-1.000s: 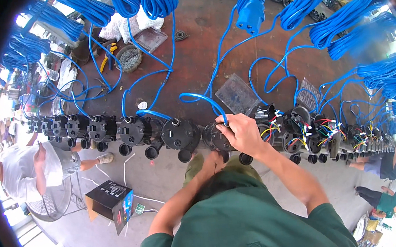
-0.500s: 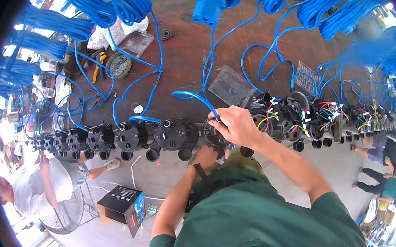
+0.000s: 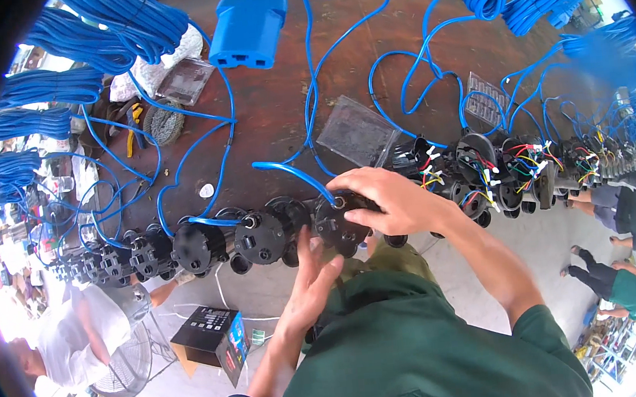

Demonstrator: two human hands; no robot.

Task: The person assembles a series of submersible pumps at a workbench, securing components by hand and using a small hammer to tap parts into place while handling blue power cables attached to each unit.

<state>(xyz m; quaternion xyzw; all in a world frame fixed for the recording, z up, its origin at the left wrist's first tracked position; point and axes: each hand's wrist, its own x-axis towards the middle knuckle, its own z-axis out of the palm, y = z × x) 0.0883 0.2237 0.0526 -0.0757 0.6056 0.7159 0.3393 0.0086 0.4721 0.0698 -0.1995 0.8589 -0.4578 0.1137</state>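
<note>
In front of me is a round black plastic housing [image 3: 334, 235] with a blue cable [image 3: 293, 172] entering its upper edge. My right hand [image 3: 401, 202] grips this housing from the upper right, its fingers over the top edge and the thumb across the face. Close to the housing's lower left side, my left hand [image 3: 312, 282] has its fingers spread and holds nothing. Its fingertips are slightly blurred, so I cannot tell whether they touch the plastic. To the left stands a similar black housing [image 3: 259, 238] with its own cable.
More housings with coloured wires [image 3: 530, 161] continue the row rightward. Bundled blue cables [image 3: 129, 22] and a blue connector [image 3: 250, 23] hang near the top. A clear plastic tray [image 3: 357, 131] and pliers [image 3: 134, 127] lie on the brown table [image 3: 264, 97]. An open box [image 3: 209, 333] and a person [image 3: 80, 333] are lower left.
My left hand has come out from beneath the housing, and its fingers have spread. My right hand has moved from the cable's entry onto the housing's upper right. The whole view has shifted somewhat.
</note>
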